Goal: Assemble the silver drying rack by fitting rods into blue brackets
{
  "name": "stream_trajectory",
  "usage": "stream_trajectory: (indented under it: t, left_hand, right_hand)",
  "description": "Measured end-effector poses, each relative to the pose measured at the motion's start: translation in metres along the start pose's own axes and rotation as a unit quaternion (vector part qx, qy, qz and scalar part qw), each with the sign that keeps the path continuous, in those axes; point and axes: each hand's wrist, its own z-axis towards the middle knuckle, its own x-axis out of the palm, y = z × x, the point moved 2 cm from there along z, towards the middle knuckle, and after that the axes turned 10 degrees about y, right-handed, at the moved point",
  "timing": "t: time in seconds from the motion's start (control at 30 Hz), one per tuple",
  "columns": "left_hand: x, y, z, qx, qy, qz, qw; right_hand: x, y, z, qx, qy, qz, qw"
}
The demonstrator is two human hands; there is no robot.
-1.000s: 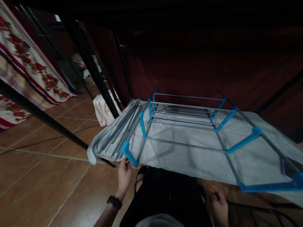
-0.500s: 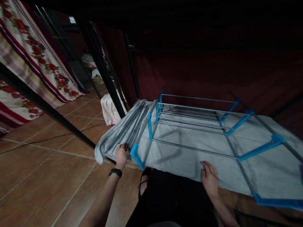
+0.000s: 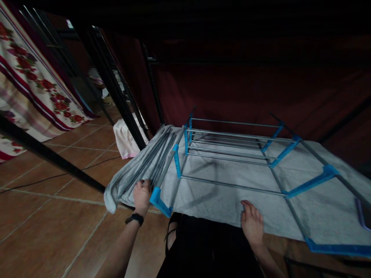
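My left hand [image 3: 142, 196] is at the near ends of a bundle of grey metal tubes [image 3: 150, 164], its fingers curled over them. The fingertips are partly hidden among the tubes. Beside it lies a partly assembled rack [image 3: 228, 184] of metal bars and blue plastic joints, spread over a grey blanket [image 3: 203, 200]. A blue corner piece [image 3: 159, 202] sits just right of the left hand. My right hand [image 3: 252, 221] rests at the blanket's near edge, open, fingers slightly bent, holding nothing.
The blanket covers a low bed in a dark metal frame [image 3: 111, 81]. A slanting black bar [image 3: 55, 156] crosses the left side. Floral curtains [image 3: 43, 83] hang above the tiled floor [image 3: 31, 224], where a cable [image 3: 58, 177] runs. A dark-rimmed object [image 3: 361, 214] lies at the right edge.
The view has shifted slightly right, so most things sit further left. The tubes under my left hand have fanned slightly. My right hand stays open near the blanket's edge.
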Motion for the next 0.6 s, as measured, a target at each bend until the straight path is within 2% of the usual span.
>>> stream_trajectory:
  t: [0.1,0.23,0.33,0.5,0.6]
  left_hand:
    - [0.008,-0.002,-0.001,0.022,0.032,0.076,0.996]
    - [0.012,-0.002,0.003,0.022,0.029,0.081,0.996]
    - [0.005,-0.006,0.008,0.027,0.033,0.037,0.998]
    - [-0.01,-0.018,0.014,-0.007,0.037,-0.07,0.997]
    - [-0.01,-0.022,0.009,-0.004,0.002,-0.123,0.992]
  right_hand:
    - [0.0,0.001,0.0,-0.004,-0.001,-0.007,1.0]
    - [0.0,0.001,0.0,-0.003,-0.001,-0.004,1.0]
    - [0.0,0.001,0.0,-0.003,-0.004,-0.012,1.0]
    - [0.001,0.002,0.0,-0.001,-0.002,-0.022,1.0]
    - [-0.001,0.003,0.0,0.001,-0.003,-0.017,1.0]
